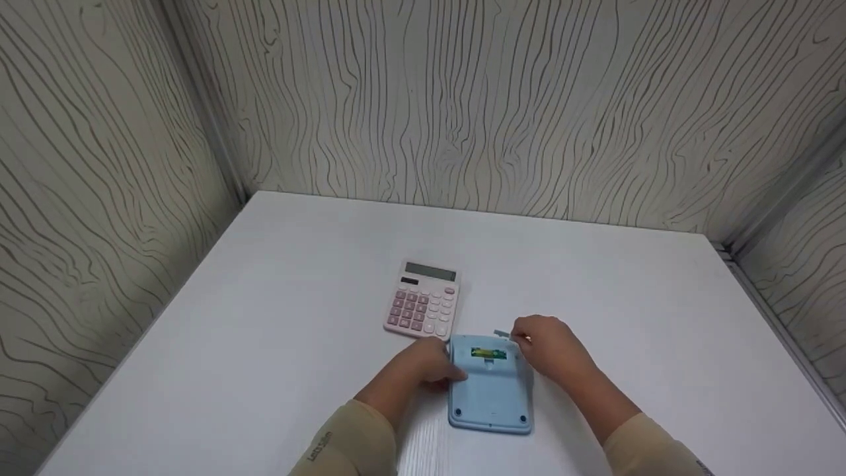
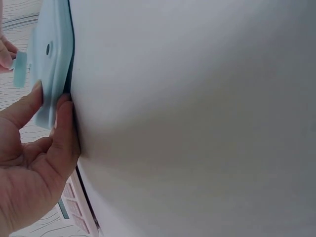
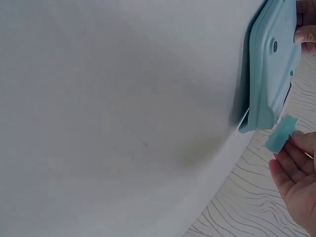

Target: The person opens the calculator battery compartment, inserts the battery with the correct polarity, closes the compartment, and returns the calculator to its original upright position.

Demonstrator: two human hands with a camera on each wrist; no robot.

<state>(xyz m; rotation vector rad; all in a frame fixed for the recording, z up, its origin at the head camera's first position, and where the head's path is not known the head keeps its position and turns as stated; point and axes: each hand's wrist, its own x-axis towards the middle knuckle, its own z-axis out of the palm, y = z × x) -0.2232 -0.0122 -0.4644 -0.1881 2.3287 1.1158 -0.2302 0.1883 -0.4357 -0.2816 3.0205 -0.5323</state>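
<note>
A light blue calculator (image 1: 490,396) lies face down on the table, its battery slot uncovered. Inside the slot sits a green and yellow battery (image 1: 489,354). My left hand (image 1: 433,362) grips the calculator's left edge, thumb on the back and fingers beneath, as the left wrist view shows. Just off the upper right corner, my right hand (image 1: 547,344) pinches a small blue battery cover (image 3: 282,134) between thumb and fingers. The cover is apart from the calculator.
A pink calculator (image 1: 425,301) lies face up beyond my left hand, close to the blue one's upper left corner. The white table (image 1: 231,344) meets patterned wall panels (image 1: 449,106) at the back and sides.
</note>
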